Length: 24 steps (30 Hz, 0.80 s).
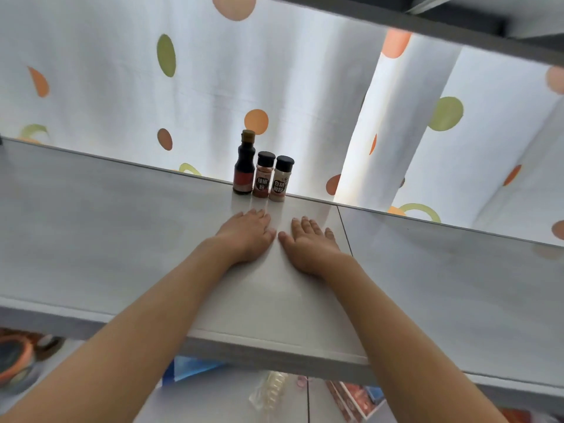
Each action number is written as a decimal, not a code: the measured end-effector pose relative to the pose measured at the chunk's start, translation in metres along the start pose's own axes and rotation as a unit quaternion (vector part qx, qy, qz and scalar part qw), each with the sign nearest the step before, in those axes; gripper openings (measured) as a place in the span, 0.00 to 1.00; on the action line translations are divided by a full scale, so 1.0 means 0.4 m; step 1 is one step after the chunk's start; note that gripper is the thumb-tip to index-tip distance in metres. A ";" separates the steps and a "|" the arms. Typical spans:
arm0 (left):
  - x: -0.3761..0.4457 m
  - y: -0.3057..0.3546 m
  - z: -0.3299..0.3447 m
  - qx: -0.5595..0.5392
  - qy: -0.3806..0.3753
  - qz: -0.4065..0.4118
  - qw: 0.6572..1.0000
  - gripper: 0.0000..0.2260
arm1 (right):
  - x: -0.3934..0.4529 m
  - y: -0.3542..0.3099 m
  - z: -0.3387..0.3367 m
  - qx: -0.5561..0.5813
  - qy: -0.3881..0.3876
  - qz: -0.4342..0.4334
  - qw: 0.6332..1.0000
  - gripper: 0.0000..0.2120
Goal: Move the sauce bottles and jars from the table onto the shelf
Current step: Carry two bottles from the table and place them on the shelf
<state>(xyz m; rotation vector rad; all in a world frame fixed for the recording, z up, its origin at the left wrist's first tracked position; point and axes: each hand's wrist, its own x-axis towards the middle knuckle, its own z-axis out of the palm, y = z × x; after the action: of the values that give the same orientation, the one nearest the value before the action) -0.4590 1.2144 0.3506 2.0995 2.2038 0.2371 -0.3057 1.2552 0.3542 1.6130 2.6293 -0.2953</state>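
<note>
Together, one dark sauce bottle (244, 163) and two spice jars (264, 174) stood upright on the white shelf (106, 239); left hand (246, 236) and right hand (309, 244) lay flat, fingers spread, before a dotted curtain (213, 87).

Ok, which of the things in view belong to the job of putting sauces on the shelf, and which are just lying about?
Part of the job:
dark sauce bottle
red chili powder jar
white pepper jar
shelf
left hand and right hand, flat on the shelf

Just lying about:
dotted curtain
orange-rimmed bowl below
clear plastic packet below
</note>
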 end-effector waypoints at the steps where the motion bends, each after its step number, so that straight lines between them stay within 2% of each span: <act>1: -0.031 0.010 0.003 0.009 -0.010 -0.013 1.000 0.25 | -0.023 0.006 0.004 -0.004 -0.005 -0.013 1.000 0.32; 7: -0.234 0.127 0.022 0.027 -0.038 -0.109 0.993 0.26 | -0.171 0.052 0.014 -0.012 -0.018 -0.101 0.995 0.31; 12: -0.395 0.252 0.026 0.032 -0.022 -0.163 0.986 0.24 | -0.332 0.100 0.039 -0.013 -0.013 -0.224 0.975 0.30; 18: -0.618 0.341 0.056 0.034 0.121 -0.227 0.966 0.23 | -0.482 0.093 0.057 0.007 0.048 -0.325 0.945 0.29; 24: -0.832 0.366 0.064 0.049 0.164 -0.308 0.936 0.24 | -0.643 -0.001 0.106 0.029 0.051 -0.420 0.906 0.29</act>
<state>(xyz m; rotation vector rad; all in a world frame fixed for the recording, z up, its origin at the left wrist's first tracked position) -0.2934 0.8901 0.3365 1.3656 2.9873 0.4545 -0.1910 1.0213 0.3477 0.3984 3.2612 -0.3100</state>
